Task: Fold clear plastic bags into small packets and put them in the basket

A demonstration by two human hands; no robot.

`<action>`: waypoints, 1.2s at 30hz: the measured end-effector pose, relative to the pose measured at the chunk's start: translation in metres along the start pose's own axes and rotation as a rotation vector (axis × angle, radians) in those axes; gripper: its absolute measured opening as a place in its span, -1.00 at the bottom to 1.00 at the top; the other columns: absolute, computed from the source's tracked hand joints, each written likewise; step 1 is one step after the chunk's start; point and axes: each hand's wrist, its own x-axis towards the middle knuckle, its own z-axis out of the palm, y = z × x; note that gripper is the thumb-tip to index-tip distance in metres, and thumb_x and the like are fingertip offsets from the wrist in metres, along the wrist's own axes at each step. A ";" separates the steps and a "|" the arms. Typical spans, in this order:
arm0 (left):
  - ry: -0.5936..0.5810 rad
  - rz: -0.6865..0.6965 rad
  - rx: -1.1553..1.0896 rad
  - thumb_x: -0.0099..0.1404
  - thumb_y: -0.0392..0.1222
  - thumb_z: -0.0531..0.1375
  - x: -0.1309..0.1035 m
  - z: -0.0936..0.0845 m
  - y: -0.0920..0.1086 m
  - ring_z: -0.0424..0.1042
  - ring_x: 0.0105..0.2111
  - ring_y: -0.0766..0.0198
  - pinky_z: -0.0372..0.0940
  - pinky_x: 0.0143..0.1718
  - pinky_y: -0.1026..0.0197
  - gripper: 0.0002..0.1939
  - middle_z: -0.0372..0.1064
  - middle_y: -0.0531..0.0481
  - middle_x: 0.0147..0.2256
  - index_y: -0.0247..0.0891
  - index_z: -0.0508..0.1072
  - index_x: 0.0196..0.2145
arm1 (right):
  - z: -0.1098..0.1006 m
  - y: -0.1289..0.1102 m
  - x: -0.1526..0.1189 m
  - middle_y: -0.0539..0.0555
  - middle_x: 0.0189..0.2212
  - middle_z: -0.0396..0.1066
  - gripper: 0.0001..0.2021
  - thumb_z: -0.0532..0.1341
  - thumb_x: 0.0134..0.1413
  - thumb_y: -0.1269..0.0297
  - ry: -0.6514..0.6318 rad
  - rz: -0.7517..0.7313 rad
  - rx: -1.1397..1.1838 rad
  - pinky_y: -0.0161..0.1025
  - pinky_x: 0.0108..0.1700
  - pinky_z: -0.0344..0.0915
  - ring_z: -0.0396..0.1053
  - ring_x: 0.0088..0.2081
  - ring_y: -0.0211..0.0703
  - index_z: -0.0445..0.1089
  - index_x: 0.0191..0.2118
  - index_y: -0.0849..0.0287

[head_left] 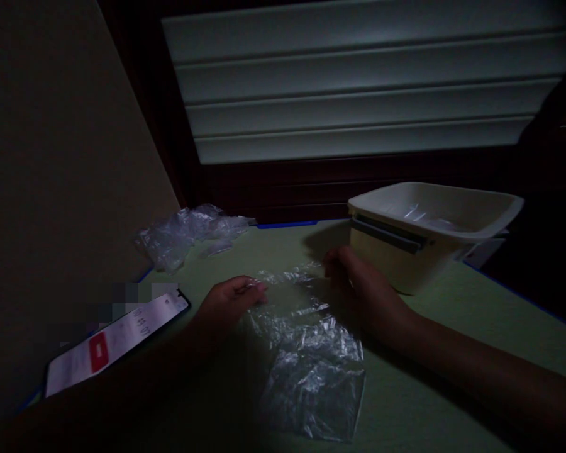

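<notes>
A clear plastic bag [314,377] lies crinkled on the table, its upper part stretched between both hands. My left hand [231,302] pinches the bag's upper left edge between thumb and fingers. At the upper right corner of the bag, my right hand [358,289] is closed, fingers curled around the film. The right fingertips are dim and partly hidden by the hand itself. Just beyond the right hand stands a cream plastic bin [382,255], with some clear plastic [429,217] visible inside it.
Crumpled clear plastic bags [183,233] are heaped at the table's back left corner. A lit phone [117,340] lies by the left edge, beside my left forearm. The pale green table [273,248] has a blue rim. Behind it is a slatted panel [349,82]. The room is dim.
</notes>
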 end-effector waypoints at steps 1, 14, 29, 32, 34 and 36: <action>0.006 -0.003 0.001 0.07 0.03 0.17 0.001 0.000 -0.001 0.45 -0.38 0.16 0.32 -0.30 0.20 -0.72 0.47 0.00 -0.49 -0.26 0.43 -0.53 | 0.001 -0.001 0.001 0.09 -0.39 0.33 -0.89 -0.03 0.12 0.36 0.002 0.019 0.030 -0.25 -0.35 0.20 0.28 -0.39 -0.17 0.16 -0.23 0.17; 0.034 -0.032 -0.039 0.04 -0.05 0.20 0.007 0.001 -0.010 0.46 -0.46 0.19 0.35 -0.36 0.18 -0.78 0.44 0.02 -0.53 -0.26 0.42 -0.42 | 0.009 0.015 0.009 0.03 -0.53 0.35 -0.75 0.22 -0.09 0.11 -0.190 0.412 0.567 -0.31 -0.49 0.22 0.30 -0.51 -0.25 0.33 -0.44 0.22; 0.017 -0.009 -0.044 -0.01 -0.10 0.22 0.009 0.002 -0.019 0.47 -0.46 0.19 0.36 -0.36 0.18 -0.82 0.45 0.03 -0.53 -0.25 0.43 -0.46 | 0.006 0.013 0.011 0.05 -0.52 0.41 -0.91 0.16 -0.04 0.34 -0.206 0.388 0.457 -0.30 -0.46 0.27 0.34 -0.51 -0.25 0.35 -0.44 0.24; 0.016 0.005 -0.032 0.00 -0.11 0.21 0.008 0.002 -0.018 0.47 -0.46 0.19 0.36 -0.35 0.18 -0.84 0.44 0.03 -0.54 -0.25 0.42 -0.46 | 0.004 0.011 0.011 0.06 -0.50 0.43 -0.92 0.13 -0.02 0.39 -0.204 0.374 0.413 -0.29 -0.43 0.28 0.36 -0.48 -0.23 0.36 -0.43 0.25; 0.011 0.012 -0.014 0.00 -0.12 0.20 0.006 0.002 -0.016 0.46 -0.46 0.20 0.36 -0.35 0.18 -0.85 0.44 0.03 -0.54 -0.25 0.42 -0.47 | 0.002 0.009 0.011 0.08 -0.48 0.44 -0.90 0.12 -0.01 0.42 -0.206 0.359 0.379 -0.27 -0.38 0.29 0.37 -0.45 -0.21 0.37 -0.44 0.25; 0.004 0.025 0.012 0.00 -0.14 0.20 0.005 0.002 -0.013 0.46 -0.45 0.20 0.35 -0.35 0.19 -0.87 0.44 0.03 -0.53 -0.24 0.42 -0.48 | 0.000 0.007 0.010 0.10 -0.46 0.45 -0.89 0.11 -0.02 0.46 -0.204 0.336 0.331 -0.25 -0.34 0.29 0.39 -0.41 -0.18 0.38 -0.43 0.26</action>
